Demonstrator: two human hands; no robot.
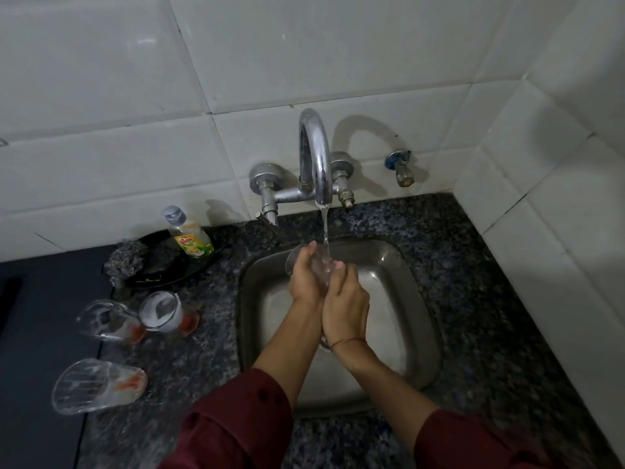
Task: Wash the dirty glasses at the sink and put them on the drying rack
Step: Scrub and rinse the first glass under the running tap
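Observation:
A clear glass (pixel 319 265) is held between both hands over the steel sink (pixel 416 319), under the running stream from the chrome tap (pixel 316 157). My left hand (pixel 306 279) wraps its left side with the rim pointing left. My right hand (pixel 345 299) grips its right side and base. Three more glasses stand or lie on the counter to the left: one with white foam inside (pixel 162 311), one lying on its side beside it (pixel 108 321), and a larger one lying nearer to me (pixel 98 385), all with orange marks near the base.
A dish soap bottle (pixel 191 236) and a steel scrubber (pixel 126 262) rest on a dark tray (pixel 169 272) behind the glasses. The speckled granite counter (pixel 473 265) surrounds the sink. White tiled walls close the back and right. A small wall valve (pixel 400 165) sits right of the tap.

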